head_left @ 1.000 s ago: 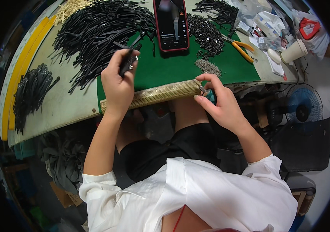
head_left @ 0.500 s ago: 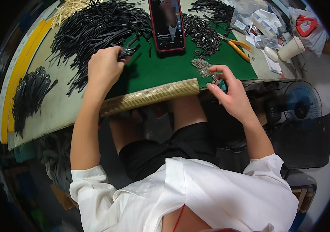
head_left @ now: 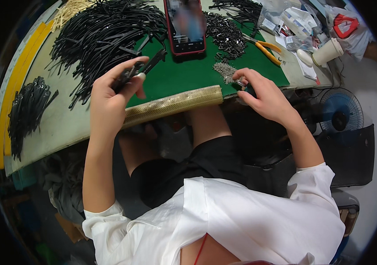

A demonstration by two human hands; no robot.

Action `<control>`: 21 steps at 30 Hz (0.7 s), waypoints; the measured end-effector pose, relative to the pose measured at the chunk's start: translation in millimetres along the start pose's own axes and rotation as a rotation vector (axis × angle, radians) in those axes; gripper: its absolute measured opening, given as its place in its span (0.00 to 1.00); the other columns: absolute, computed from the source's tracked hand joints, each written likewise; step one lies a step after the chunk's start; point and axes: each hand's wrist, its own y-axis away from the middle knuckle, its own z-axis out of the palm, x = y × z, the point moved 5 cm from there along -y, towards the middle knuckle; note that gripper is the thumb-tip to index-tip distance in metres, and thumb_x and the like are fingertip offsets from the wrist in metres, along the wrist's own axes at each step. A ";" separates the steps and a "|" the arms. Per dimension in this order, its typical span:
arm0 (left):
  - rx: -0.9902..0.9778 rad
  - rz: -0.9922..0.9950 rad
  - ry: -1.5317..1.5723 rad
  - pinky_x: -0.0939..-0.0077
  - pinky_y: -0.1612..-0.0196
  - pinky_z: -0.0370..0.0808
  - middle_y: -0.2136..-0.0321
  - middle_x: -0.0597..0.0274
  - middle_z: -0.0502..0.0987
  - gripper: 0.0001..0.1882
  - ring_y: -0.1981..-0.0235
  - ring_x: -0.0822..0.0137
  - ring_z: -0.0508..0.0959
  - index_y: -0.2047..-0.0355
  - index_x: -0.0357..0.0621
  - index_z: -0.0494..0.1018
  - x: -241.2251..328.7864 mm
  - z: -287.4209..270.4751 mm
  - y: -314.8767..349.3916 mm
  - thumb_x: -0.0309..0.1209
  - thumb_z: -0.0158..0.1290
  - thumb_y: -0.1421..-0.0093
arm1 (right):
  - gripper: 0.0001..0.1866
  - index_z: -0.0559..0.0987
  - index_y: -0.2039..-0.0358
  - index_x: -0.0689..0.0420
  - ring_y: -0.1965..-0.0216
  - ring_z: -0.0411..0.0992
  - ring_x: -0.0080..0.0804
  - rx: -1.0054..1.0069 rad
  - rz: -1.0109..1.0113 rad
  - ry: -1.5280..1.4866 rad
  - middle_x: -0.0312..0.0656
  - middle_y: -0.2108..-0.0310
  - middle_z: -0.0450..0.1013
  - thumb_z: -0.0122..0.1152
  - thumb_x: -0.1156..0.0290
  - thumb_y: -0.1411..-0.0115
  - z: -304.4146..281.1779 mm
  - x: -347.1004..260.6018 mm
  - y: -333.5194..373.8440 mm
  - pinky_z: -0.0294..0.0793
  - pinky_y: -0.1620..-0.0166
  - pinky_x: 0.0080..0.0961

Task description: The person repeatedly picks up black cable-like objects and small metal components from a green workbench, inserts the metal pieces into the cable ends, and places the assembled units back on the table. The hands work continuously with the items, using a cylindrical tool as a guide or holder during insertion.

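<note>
My left hand is closed around a few black straps with buckle-like ends, held above the left part of the green mat. Behind it spreads a big heap of loose black straps. My right hand grips a small tool with a dark teal handle, mostly hidden in the palm. Its short metal end shows between thumb and fingers, beside a little pile of tiny silver metal pins. Beyond the pins lies a mound of small black parts.
A phone in a red case stands at the back. Orange-handled pliers lie right of the black parts. A gold mesh roll lines the front edge. A strap bundle sits far left, a white cup right, a fan below.
My left hand has drawn back from the strap heap and turned, bringing the straps nearer to me. My right hand keeps its hold by the pins; the whole view has shifted slightly.
</note>
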 end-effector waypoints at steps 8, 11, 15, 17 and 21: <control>0.048 -0.045 0.341 0.77 0.48 0.71 0.70 0.57 0.82 0.09 0.64 0.72 0.79 0.59 0.35 0.75 -8.7 2.3 4.3 0.25 0.58 0.38 | 0.24 0.72 0.41 0.50 0.62 0.74 0.50 -0.132 -0.017 0.160 0.49 0.59 0.70 0.59 0.68 0.39 9.4 -17.3 -8.8 0.74 0.58 0.41; -0.015 -0.029 0.329 0.75 0.46 0.71 0.69 0.60 0.80 0.15 0.63 0.73 0.79 0.51 0.33 0.76 -7.3 4.0 7.0 0.27 0.56 0.37 | 0.25 0.70 0.41 0.52 0.58 0.74 0.49 -0.078 -0.053 0.078 0.49 0.59 0.71 0.59 0.68 0.39 9.4 -10.8 -15.2 0.73 0.54 0.39; -0.029 -0.002 0.292 0.75 0.49 0.72 0.71 0.63 0.78 0.19 0.65 0.74 0.77 0.47 0.33 0.73 -5.2 9.4 10.0 0.26 0.55 0.37 | 0.19 0.71 0.47 0.54 0.56 0.74 0.49 -0.057 -0.007 0.047 0.48 0.57 0.73 0.58 0.69 0.39 10.1 -4.5 -13.6 0.73 0.52 0.38; -0.037 -0.001 0.278 0.78 0.54 0.72 0.73 0.63 0.78 0.20 0.67 0.76 0.75 0.46 0.34 0.72 -3.5 10.7 10.0 0.26 0.55 0.38 | 0.17 0.71 0.49 0.55 0.55 0.74 0.49 -0.110 0.013 0.065 0.48 0.56 0.73 0.58 0.70 0.40 9.2 -7.4 -14.7 0.73 0.51 0.38; -0.077 -0.053 0.284 0.88 0.70 0.65 0.75 0.64 0.77 0.21 0.77 0.82 0.68 0.45 0.36 0.71 -1.6 12.0 6.6 0.26 0.54 0.40 | 0.15 0.72 0.52 0.54 0.58 0.74 0.50 -0.116 0.006 0.118 0.50 0.59 0.74 0.57 0.69 0.41 10.0 -8.8 -19.8 0.73 0.54 0.42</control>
